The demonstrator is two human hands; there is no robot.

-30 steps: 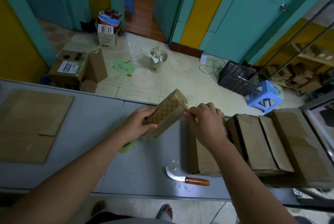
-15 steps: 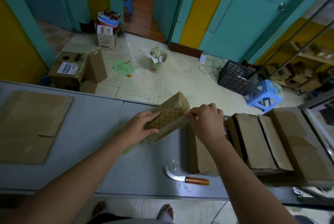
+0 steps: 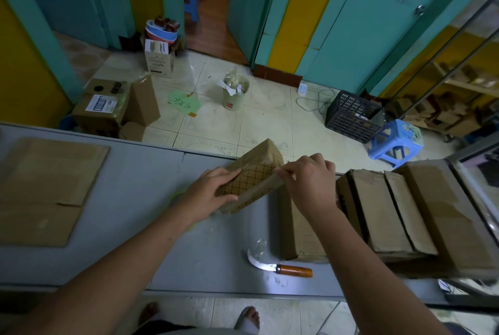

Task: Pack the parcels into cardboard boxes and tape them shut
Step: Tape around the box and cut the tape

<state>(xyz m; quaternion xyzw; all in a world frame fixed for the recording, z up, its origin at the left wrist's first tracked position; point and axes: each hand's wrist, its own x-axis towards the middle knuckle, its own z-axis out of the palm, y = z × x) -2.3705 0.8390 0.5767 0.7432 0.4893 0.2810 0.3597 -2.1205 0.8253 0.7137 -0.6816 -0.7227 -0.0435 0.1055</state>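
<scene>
Your left hand (image 3: 213,194) has its fingers (image 3: 229,174) curled over the parcel (image 3: 253,178), thumb on the near face, clamped on its lower end. Your right hand (image 3: 310,180) is closed too, its fingers (image 3: 283,172) pinching the parcel's right-hand edge. Whether they nip a tape end or only the wrapping is too small to tell. The parcel hangs tilted between both sets of fingers, far end raised, near corner at or just above the tabletop (image 3: 135,199) below your left palm.

The risks, as I judge them: the right pinch is narrow, so pulling along that edge may tear the wrapper or twist the parcel out of your left grip. Any clear tape there could fold onto itself.

Just right of your right fingers, under the forearm, lies a cardboard box (image 3: 297,226), with more boxes (image 3: 383,213) beyond it. Swinging the parcel that way could knock an edge. Nearer you than both hands, the curved knife (image 3: 280,268) lies bare-bladed, tip towards your left, and reaching down for it blind risks a cut. Well left of your left fingers sits flattened cardboard (image 3: 46,189).
</scene>
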